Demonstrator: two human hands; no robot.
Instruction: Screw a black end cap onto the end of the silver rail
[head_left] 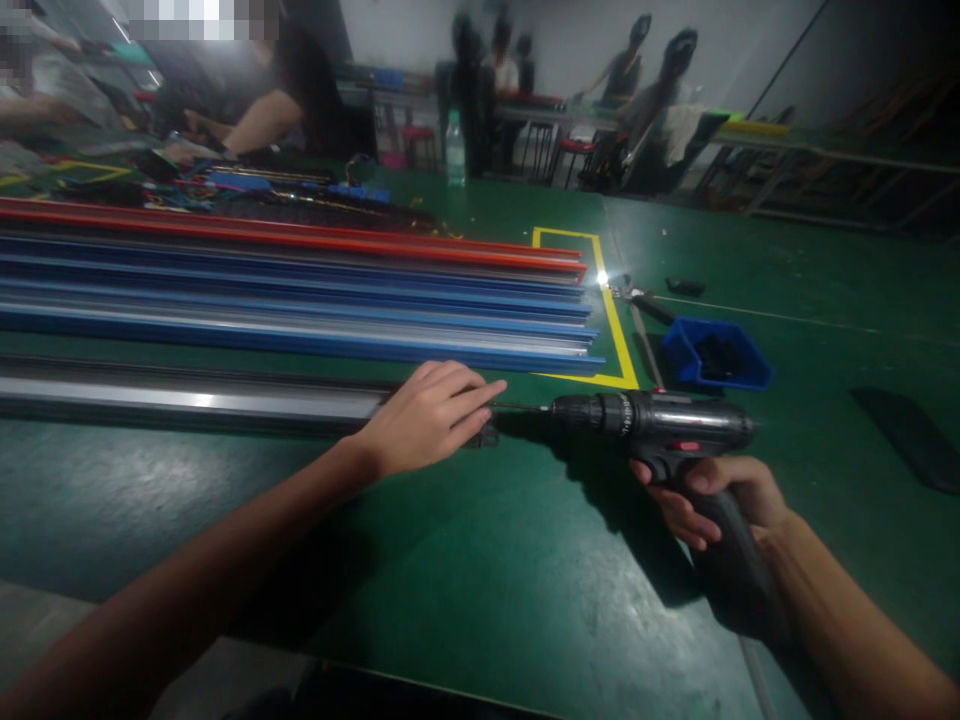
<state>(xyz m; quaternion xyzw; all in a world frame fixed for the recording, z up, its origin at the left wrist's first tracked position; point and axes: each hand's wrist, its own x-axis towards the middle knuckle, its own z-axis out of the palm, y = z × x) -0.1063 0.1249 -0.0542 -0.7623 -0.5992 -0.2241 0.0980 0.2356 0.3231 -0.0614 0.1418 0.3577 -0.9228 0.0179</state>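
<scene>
Blurred markings ring a cordless drill (660, 412) gripped in the right hand (731, 490); its bit (525, 407) reaches the left hand (431, 415), laid over a metal profile's end, whether pinching cannot be told.

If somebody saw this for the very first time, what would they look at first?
Probably the big black drill in the person's right grip, its thin bit pointing at the left grip, which lies over the end of a dark, silvery bar. Next, likely the bright blue strips and red strips behind that bar, reaching into a yellow outline.
</scene>
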